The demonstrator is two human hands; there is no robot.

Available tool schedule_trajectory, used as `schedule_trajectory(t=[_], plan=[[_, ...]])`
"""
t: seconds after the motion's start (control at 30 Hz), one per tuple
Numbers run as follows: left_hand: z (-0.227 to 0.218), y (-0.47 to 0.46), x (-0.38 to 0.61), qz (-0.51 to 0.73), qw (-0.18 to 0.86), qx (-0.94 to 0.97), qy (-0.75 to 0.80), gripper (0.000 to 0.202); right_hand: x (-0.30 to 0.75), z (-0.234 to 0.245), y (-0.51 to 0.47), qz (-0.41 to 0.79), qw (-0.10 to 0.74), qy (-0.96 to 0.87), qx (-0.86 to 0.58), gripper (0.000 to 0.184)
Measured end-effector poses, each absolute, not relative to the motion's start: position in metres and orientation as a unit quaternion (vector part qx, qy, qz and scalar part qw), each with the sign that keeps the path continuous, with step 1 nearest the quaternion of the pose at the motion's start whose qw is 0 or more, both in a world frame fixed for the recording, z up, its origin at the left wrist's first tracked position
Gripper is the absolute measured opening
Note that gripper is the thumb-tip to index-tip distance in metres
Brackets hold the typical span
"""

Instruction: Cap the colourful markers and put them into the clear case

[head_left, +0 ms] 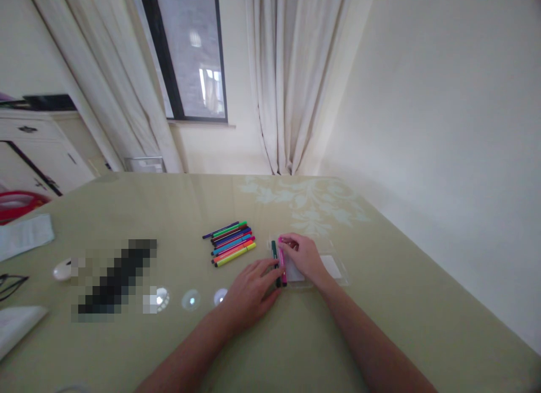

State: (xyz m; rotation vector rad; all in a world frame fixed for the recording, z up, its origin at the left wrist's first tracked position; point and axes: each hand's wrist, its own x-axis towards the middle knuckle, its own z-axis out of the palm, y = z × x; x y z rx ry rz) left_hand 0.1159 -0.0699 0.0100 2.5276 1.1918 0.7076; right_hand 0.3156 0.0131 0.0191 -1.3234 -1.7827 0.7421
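My right hand (302, 256) pinches the upper end of a pink marker (283, 261) over the left side of a clear plastic case (344, 277). My left hand (251, 289) comes in from the left, fingers bent over a dark green marker (274, 250) and fingertips on the lower part of the pink one. The two markers stand side by side, nearly parallel, along the case's left edge. Inside the case shows a white insert (331, 267), partly hidden by my right hand. Left of the case lies a loose row of several coloured markers (232, 244).
The glossy table (169, 213) bears a white mouse (62, 271), a blurred-out dark object (118, 277), papers (25, 235) and a black cable (12, 283) on the left. Lamp reflections shine on its surface. A wall (456, 156) borders the right side; curtains (291, 72) hang behind.
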Motion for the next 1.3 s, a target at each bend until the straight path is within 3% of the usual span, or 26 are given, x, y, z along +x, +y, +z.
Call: schedule_trajectory(t=[0.4, 0.6, 0.8, 0.9, 1.03, 1.3], plan=[[0.015, -0.072, 0.118, 0.24, 0.116, 0.879, 0.395, 0.047, 0.314, 0.017, 0.012, 0.165, 0.297, -0.78, -0.525, 0.011], [0.015, -0.072, 0.119, 0.227, 0.107, 0.884, 0.395, 0.043, 0.313, 0.022, 0.009, 0.162, 0.283, -0.784, -0.528, 0.01], [0.017, -0.061, 0.107, 0.276, 0.102, 0.858, 0.421, 0.037, 0.314, 0.024, 0.008, 0.181, 0.309, -0.773, -0.525, 0.009], [0.02, -0.051, 0.091, 0.285, 0.026, 0.786, 0.548, 0.025, 0.316, 0.025, 0.009, 0.176, 0.342, -0.756, -0.53, 0.009], [0.021, -0.042, 0.071, 0.202, -0.051, 0.725, 0.657, 0.018, 0.317, 0.026, 0.009, 0.162, 0.393, -0.731, -0.534, 0.01], [0.015, -0.042, 0.074, 0.211, 0.001, 0.746, 0.632, 0.018, 0.315, 0.03, 0.007, 0.162, 0.436, -0.719, -0.517, 0.015]])
